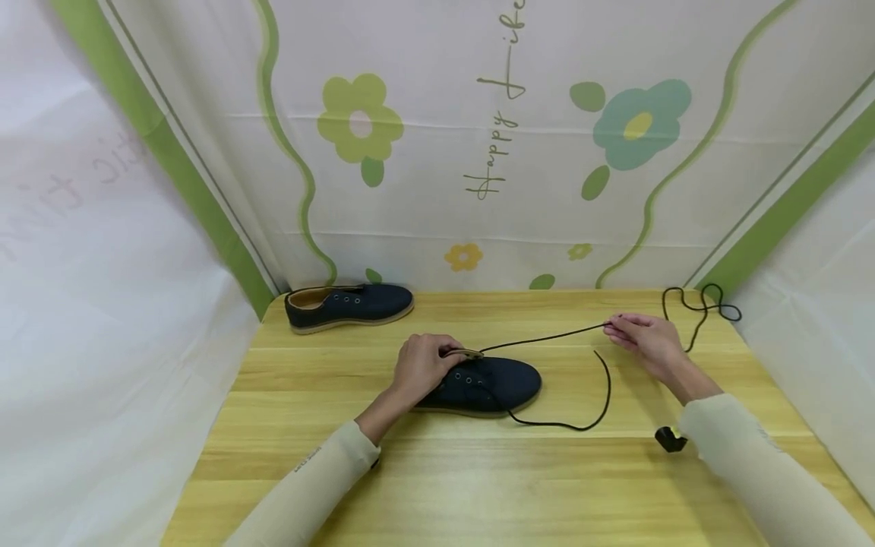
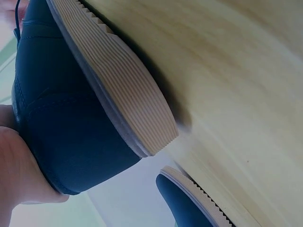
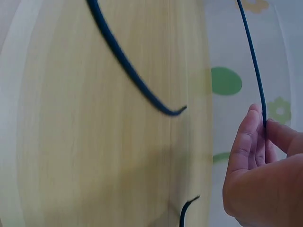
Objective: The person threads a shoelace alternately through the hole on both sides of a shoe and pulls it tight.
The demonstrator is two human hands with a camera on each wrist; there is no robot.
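A dark navy shoe (image 1: 513, 380) with a tan ribbed sole (image 2: 128, 90) rests on the table, its toe to the right. My left hand (image 1: 418, 368) grips the upper near the raised far eyelet flap (image 1: 465, 353). From that flap a black shoelace (image 1: 543, 339) runs nearly straight to my right hand (image 1: 645, 342). In the right wrist view the thumb and fingers pinch the lace (image 3: 254, 61). The lace's other end (image 1: 607, 387) comes off the near eyelets and lies curved on the wood. The left fingertips are partly hidden behind the flap.
A matching navy shoe (image 1: 383, 302), with no lace in its visible eyelets, stands at the back left. A looped stretch of black lace (image 1: 704, 308) lies at the back right. White printed cloth walls (image 1: 424, 205) border the wooden table (image 1: 478, 479) at back and sides.
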